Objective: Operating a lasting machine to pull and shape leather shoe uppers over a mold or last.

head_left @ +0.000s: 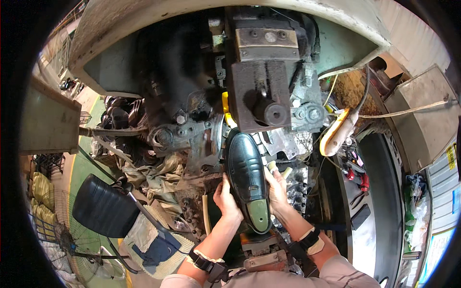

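A black leather shoe upper (246,165) is stretched over a green shoe last (259,215), whose top shows at the heel end. Its toe points away from me, up against the metal parts of a large, greasy machine (259,91). Along the left side of the shoe, my left hand (226,199) presses with its fingers closed. My right hand (277,189) grips the opposite side, so the shoe lies between both hands. A yellow piece (226,106) shows in the machine just beyond the toe. The underside of the shoe is hidden.
A hanging yellow-and-white handheld device (338,134) dangles from a cable at the right. Left of me stand a black-backed chair (105,206) and a wire-guarded fan (62,240). Crumpled cloths (149,175) lie beside the machine. A red-handled tool (360,180) rests on the right.
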Available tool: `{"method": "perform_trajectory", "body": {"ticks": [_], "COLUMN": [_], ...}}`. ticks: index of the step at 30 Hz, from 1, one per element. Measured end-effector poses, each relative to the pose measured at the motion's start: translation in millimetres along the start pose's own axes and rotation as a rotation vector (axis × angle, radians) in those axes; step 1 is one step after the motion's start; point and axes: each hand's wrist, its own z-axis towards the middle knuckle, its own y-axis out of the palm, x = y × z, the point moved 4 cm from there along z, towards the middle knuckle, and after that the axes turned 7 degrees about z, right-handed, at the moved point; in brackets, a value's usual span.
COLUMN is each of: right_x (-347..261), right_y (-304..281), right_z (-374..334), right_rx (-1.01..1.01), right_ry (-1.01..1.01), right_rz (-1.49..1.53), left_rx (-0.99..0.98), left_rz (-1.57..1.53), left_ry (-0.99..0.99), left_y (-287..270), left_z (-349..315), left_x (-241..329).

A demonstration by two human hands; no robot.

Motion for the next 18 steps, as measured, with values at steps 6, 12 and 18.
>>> {"method": "perform_trajectory", "body": {"ticks": [6, 12, 18], "right_x": [-12.9, -115.0, -58.9], "right_y": [-29.2, -197.1, -284.4], "right_z": [1.7, 8.9, 30.6], "right_rx": [-0.004, 0.214, 0.389], "right_ry": [0.052, -0.159, 0.032], "right_rz": [-0.2, -1.023, -0.984], "left_rx": [-0.221, 0.092, 0.24], "left_rz": [0.136, 0.385, 0.313], "left_ry": [-0.062, 0.07, -0.058], "left_y": [-20.4, -166.4, -264.3], "left_z": [16.6, 30.8, 24.5], "left_x": [1.7, 64.3, 22.1]}}
